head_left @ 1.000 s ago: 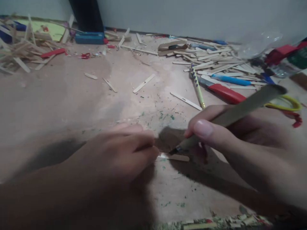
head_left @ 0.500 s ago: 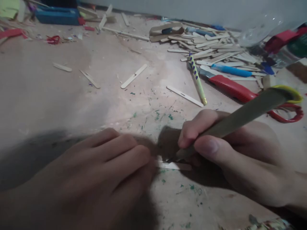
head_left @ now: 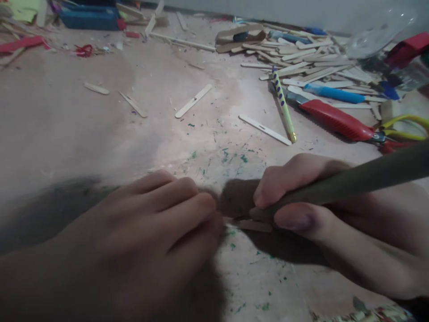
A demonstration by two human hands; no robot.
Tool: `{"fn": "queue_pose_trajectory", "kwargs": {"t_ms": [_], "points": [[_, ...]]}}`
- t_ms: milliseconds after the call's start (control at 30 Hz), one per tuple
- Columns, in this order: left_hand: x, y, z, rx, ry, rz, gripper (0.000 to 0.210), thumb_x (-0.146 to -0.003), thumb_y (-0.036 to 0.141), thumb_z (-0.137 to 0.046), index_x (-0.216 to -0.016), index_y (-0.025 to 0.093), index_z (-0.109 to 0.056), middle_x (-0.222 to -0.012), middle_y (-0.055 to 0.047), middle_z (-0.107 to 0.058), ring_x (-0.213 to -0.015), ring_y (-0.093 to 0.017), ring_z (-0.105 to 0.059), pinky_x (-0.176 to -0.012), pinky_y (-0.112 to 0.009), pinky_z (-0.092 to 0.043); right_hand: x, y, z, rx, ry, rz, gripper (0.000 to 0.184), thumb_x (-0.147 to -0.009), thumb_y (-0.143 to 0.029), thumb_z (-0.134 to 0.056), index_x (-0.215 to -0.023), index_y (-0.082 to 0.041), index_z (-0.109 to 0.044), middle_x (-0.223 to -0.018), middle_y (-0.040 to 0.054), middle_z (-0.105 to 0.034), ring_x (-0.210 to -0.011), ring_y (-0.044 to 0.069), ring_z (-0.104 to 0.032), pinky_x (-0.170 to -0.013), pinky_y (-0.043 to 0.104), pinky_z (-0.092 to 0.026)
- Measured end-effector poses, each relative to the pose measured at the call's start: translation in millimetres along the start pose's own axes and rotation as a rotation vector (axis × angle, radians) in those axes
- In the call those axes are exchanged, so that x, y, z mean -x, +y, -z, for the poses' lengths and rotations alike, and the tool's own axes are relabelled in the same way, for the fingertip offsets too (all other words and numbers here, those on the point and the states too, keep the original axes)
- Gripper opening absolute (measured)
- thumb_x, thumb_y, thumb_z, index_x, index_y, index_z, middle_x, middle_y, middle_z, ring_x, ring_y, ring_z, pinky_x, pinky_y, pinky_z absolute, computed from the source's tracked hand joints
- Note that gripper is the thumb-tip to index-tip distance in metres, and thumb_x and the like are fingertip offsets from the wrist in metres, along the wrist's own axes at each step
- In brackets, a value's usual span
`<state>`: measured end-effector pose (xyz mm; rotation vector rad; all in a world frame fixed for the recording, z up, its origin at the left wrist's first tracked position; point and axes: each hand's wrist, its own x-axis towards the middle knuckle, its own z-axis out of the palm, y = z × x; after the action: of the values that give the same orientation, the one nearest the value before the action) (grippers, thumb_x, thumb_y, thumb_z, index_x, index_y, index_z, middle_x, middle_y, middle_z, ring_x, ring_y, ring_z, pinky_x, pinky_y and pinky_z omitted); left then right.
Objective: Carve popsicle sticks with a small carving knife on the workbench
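Observation:
A wooden popsicle stick (head_left: 254, 226) lies on the table between my hands. The bent, closed fingers of my left hand (head_left: 164, 228) press its left end down and hide it. In a pen-like grip, my right hand (head_left: 321, 210) holds a carving tool with a thick, dull green-brown handle (head_left: 355, 182). Its thin dark tip touches or sits just over the stick, in shadow; the exact contact is unclear. Beyond my hands lie two popsicle sticks, one slanting (head_left: 193, 101) and another (head_left: 264, 129), each with a small cut-out in its middle.
A red-handled utility knife (head_left: 337, 120), a dotted pencil (head_left: 283, 107), a blue pen (head_left: 335, 93) and yellow-red scissors (head_left: 405, 129) lie at the right. Behind them is a pile of popsicle sticks (head_left: 301, 58). A blue box (head_left: 89, 18) stands far left, and stick fragments (head_left: 96, 88) are scattered nearby.
The tool's handle has tipped lower toward the right, its tip still by the stick. My left hand keeps pressing. The whole view has shifted slightly.

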<state>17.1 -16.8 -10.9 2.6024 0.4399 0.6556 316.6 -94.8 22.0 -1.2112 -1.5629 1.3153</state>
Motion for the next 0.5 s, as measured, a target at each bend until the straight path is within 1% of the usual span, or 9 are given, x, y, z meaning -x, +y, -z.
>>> {"fn": "queue_pose_trajectory", "kwargs": {"t_ms": [33,67,100,200,267,400,500], "points": [[-3.4,2.1,0.2,-0.048,-0.027,-0.044,0.040,-0.137,0.032,-0.050,-0.122,0.033,-0.087,-0.119,0.004,-0.087,-0.101,-0.021,-0.080,-0.095,-0.036,-0.065,1.5,1.1,0.9,0.048,0.007,0.038,0.021,-0.125,-0.048,-0.085,-0.109,-0.035,-0.082,-0.079,-0.0027,-0.079,-0.063,0.017,-0.073,-0.057,0.028,-0.062],[-6.7,4.1,0.3,-0.096,-0.047,-0.085,0.044,-0.138,0.028,-0.046,-0.117,0.032,-0.085,-0.116,0.005,-0.086,-0.101,-0.021,-0.078,-0.094,-0.036,-0.063,3.0,2.1,1.7,0.107,0.024,0.064,0.018,-0.124,-0.045,-0.087,-0.110,-0.036,-0.084,-0.080,-0.0026,-0.079,-0.064,0.018,-0.074,-0.058,0.028,-0.063],[-9.6,5.7,0.3,-0.137,-0.059,-0.114,0.049,-0.139,0.026,-0.042,-0.113,0.031,-0.084,-0.113,0.005,-0.085,-0.100,-0.020,-0.077,-0.092,-0.035,-0.061,4.4,2.8,2.1,0.167,0.053,0.080,0.016,-0.122,-0.047,-0.090,-0.109,-0.037,-0.086,-0.081,-0.0019,-0.079,-0.065,0.019,-0.074,-0.057,0.030,-0.064],[-14.6,7.0,0.9,-0.183,-0.043,-0.152,0.059,-0.140,0.023,-0.037,-0.104,0.029,-0.083,-0.105,0.006,-0.082,-0.095,-0.018,-0.073,-0.086,-0.032,-0.057,9.3,3.4,2.0,0.296,0.151,0.088,0.027,-0.112,-0.062,-0.099,-0.112,-0.037,-0.090,-0.083,0.0018,-0.078,-0.073,0.026,-0.079,-0.056,0.035,-0.066],[-15.3,5.3,1.8,-0.180,-0.048,-0.173,0.061,-0.139,0.022,-0.038,-0.098,0.027,-0.082,-0.101,0.005,-0.080,-0.092,-0.018,-0.070,-0.084,-0.031,-0.055,13.7,3.0,2.0,0.320,0.182,0.069,0.033,-0.109,-0.069,-0.101,-0.114,-0.038,-0.091,-0.084,0.0032,-0.077,-0.080,0.030,-0.082,-0.058,0.036,-0.068],[-15.5,1.0,2.6,-0.172,-0.066,-0.194,0.061,-0.137,0.018,-0.042,-0.088,0.027,-0.075,-0.095,0.003,-0.076,-0.088,-0.019,-0.065,-0.079,-0.033,-0.052,22.7,1.6,4.8,0.330,0.212,0.065,0.038,-0.108,-0.074,-0.100,-0.114,-0.038,-0.090,-0.086,0.0044,-0.077,-0.085,0.031,-0.084,-0.060,0.037,-0.069],[-16.0,1.6,1.2,-0.184,-0.044,-0.191,0.062,-0.138,0.019,-0.037,-0.089,0.027,-0.075,-0.093,0.004,-0.075,-0.085,-0.018,-0.064,-0.077,-0.031,-0.053,25.6,0.6,7.5,0.330,0.225,0.069,0.039,-0.107,-0.075,-0.100,-0.115,-0.037,-0.090,-0.086,0.0045,-0.077,-0.086,0.031,-0.084,-0.060,0.037,-0.069]]}}
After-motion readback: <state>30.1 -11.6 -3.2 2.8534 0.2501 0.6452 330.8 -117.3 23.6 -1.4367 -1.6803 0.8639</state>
